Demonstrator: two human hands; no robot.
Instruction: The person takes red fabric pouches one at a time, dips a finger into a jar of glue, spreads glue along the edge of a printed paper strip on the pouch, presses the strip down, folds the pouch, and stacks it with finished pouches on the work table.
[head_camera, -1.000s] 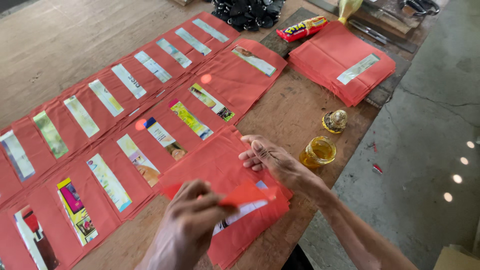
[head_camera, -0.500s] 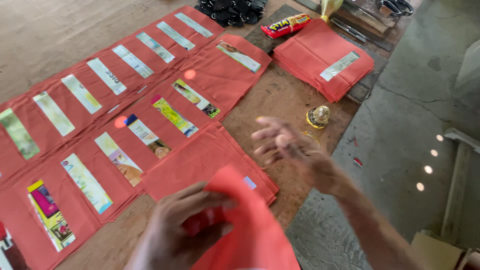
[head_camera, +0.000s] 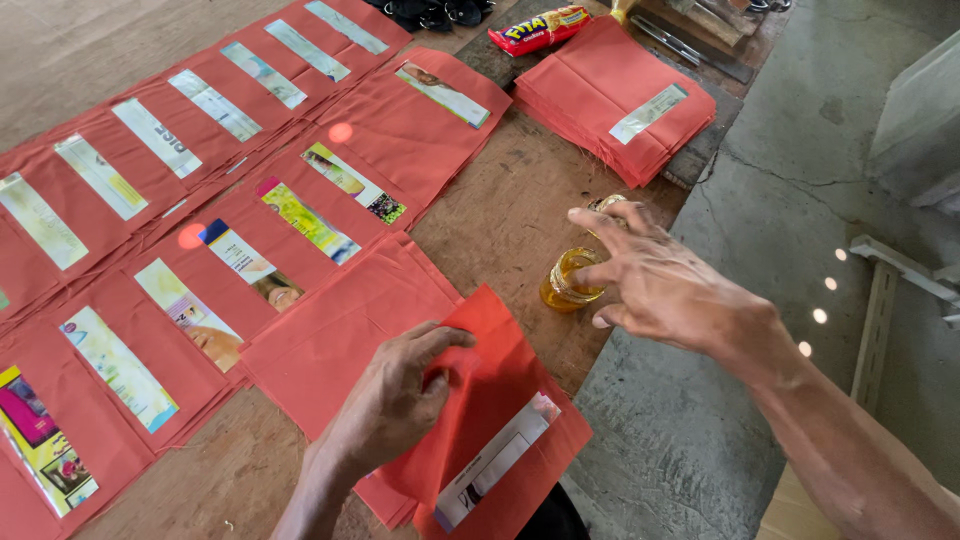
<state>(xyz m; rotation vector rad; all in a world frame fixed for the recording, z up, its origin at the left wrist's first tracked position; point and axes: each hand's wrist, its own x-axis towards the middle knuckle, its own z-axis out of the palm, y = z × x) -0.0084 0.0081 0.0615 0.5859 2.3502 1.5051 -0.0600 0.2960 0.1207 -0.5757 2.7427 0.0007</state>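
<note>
My left hand (head_camera: 392, 400) presses flat on a red paper envelope (head_camera: 500, 440) with a pale paper strip glued along it, lying on a pile of plain red envelopes (head_camera: 340, 320) at the table's near edge. My right hand (head_camera: 665, 285) hovers with fingers spread over a small glass jar of yellow glue (head_camera: 567, 281); one fingertip is at the jar's rim. A second small jar (head_camera: 603, 204) stands just behind, partly hidden by my fingers.
Rows of red envelopes with coloured paper strips (head_camera: 200, 200) cover the wooden table (head_camera: 500, 200). A stack of red envelopes (head_camera: 615, 95) lies at the far right, a snack packet (head_camera: 540, 28) beside it. Grey concrete floor (head_camera: 800, 150) lies to the right.
My left hand has turned the red envelope over and laid it on the pile. My right hand has moved right, from the pile to the glue jar.
</note>
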